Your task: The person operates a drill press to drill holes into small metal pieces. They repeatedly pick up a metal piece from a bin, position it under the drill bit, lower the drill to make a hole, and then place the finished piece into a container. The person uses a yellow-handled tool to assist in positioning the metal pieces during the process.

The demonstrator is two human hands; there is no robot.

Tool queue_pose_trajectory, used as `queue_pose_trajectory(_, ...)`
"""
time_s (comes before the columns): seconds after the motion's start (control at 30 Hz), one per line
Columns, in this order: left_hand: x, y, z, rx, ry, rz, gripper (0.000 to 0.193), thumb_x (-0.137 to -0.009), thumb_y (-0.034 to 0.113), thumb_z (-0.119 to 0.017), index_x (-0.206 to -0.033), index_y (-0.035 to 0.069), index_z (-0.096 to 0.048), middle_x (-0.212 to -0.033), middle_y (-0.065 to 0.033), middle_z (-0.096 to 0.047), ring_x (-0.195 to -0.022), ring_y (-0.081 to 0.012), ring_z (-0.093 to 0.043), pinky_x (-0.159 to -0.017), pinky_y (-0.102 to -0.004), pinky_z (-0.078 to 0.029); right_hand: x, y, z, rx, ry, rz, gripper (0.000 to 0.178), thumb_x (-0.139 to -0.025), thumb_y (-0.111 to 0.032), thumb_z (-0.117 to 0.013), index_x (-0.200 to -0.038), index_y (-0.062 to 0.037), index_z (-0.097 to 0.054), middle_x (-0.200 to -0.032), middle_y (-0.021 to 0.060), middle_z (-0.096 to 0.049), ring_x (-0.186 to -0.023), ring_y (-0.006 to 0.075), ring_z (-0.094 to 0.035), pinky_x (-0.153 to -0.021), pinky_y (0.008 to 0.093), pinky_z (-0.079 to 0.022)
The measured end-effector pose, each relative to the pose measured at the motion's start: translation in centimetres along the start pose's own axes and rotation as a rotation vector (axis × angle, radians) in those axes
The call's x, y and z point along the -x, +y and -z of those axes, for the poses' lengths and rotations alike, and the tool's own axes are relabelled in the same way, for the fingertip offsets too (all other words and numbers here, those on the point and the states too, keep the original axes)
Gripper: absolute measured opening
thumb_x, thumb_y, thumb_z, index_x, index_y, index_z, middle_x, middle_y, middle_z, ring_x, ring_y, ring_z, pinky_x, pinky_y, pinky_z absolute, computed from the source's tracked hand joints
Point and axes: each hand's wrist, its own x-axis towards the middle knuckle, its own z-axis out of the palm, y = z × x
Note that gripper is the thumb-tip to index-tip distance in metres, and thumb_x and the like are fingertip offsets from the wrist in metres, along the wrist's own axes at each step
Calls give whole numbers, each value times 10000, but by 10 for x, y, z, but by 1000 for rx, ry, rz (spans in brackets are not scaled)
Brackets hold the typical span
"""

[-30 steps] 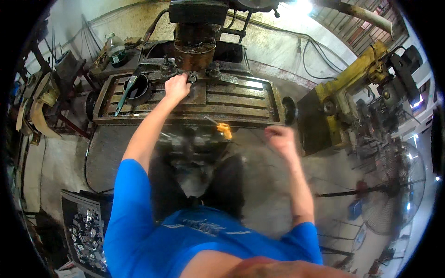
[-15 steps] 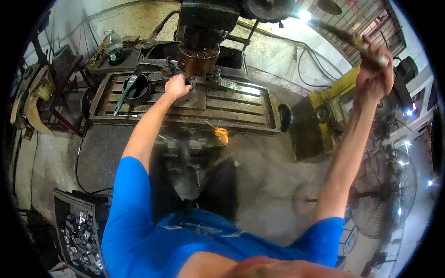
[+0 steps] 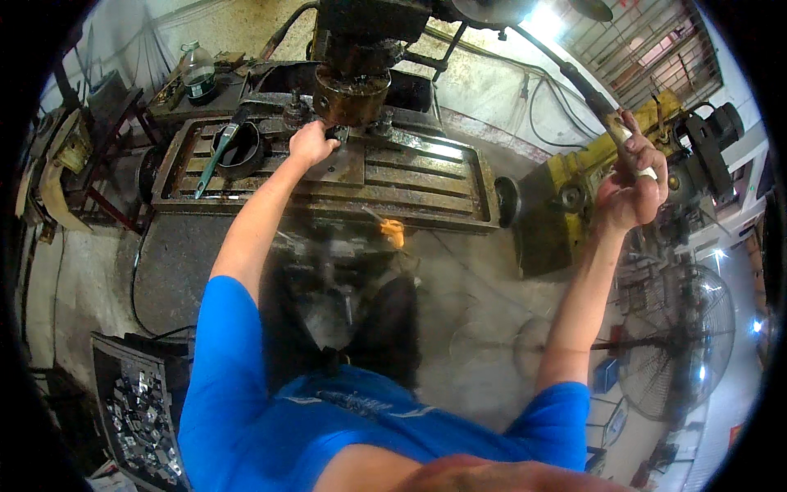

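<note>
My right hand, raised at the right, is closed round the grip of a long dark lever that runs down from the machine head. At the middle of the slotted worktable, my left hand reaches in just below the drill press's round spindle head. Its fingers are curled and its thumb points right. Whatever it grips there is hidden by the hand and the dark parts around it. A brush with a green handle leans on a dark round pot left of that hand.
An orange object hangs at the table's front edge. A crate of small metal parts stands low at the left. A plastic bottle is behind the table. At the right are a yellow machine and a caged fan.
My right hand has come down and inward, drawing the lever with it. My left hand stays at nearly the same place under the spindle.
</note>
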Motion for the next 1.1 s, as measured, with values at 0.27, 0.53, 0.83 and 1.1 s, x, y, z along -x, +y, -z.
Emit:
queue_pose_trajectory(0.27,-13,-17,-17,14,54,-24,441,-661,364,-706,-941,41,-596,-954,-153,-623,-928,-302,-586,-771,-402,-470,16,3,3,-53,10,-48,137,-613,-141,-448,-652,-9,-453,-711,145,-503,-956,393,-525,-923,569,-333)
queue_pose_trajectory(0.53,-11,-13,-13,32,34,-26,443,-663,369,-705,-965,61,-608,-957,-152,-624,-924,-298,-588,-778,-393,-469,24,0,-2,-6,38,-47,180,-638,-184,-518,-660,-18,-451,-742,142,-508,-943,396,-525,-919,545,-337)
queue_pose_trajectory(0.83,-13,-11,-7,11,-35,-1,471,-659,373,-711,-1019,85,-613,-969,-156,-622,-921,-303,-588,-774,-395,-473,8,-1,2,93,29,-44,145,-629,-133,-471,-678,-1,-435,-777,179,-536,-967,425,-523,-897,566,-351)
queue_pose_trajectory(1.1,-14,-14,-6,45,-69,-66,530,-673,349,-699,-1108,78,-563,-974,-171,-617,-928,-313,-584,-778,-410,-470,39,3,-6,-30,92,-20,148,-541,-71,-423,-679,-18,-430,-758,148,-510,-941,404,-513,-923,578,-326)
